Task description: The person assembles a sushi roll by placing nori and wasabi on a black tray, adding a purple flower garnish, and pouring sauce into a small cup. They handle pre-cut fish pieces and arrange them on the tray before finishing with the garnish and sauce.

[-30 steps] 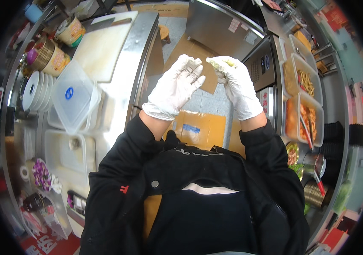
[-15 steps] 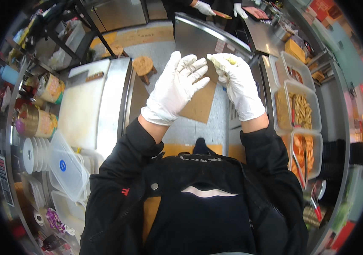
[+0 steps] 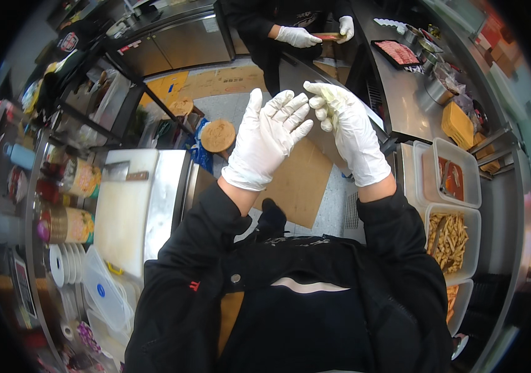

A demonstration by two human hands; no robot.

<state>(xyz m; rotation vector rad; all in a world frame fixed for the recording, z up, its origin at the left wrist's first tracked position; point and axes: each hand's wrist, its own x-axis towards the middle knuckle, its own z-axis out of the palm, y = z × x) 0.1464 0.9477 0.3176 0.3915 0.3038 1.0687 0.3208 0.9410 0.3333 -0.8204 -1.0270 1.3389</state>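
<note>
In a white glove, my left hand (image 3: 266, 138) is raised over the aisle, palm up, its fingers loosely spread with nothing on them. My right hand (image 3: 353, 133), gloved too, hangs just beside it, the fingertips of both close together but apart. Its fingers are half bent, with gaps between them, and I see nothing held. Yellowish smears show on that glove near the fingers. Below the hands, brown cardboard (image 3: 299, 186) lies on the floor.
Ahead, a co-worker's gloved hands (image 3: 298, 37) hold a flat reddish piece. Meat on a black tray (image 3: 398, 53) lies on the right counter, nearer containers of food strips (image 3: 447, 242) and red sauce (image 3: 452, 177). Left: cutting board (image 3: 122, 205), cleaver (image 3: 130, 175). Stool (image 3: 218, 135) ahead.
The view has shifted forward, showing more of the co-worker and the meat tray. My right fingers have loosened from a pinch; my left hand stays palm up. One shoe now shows further forward.
</note>
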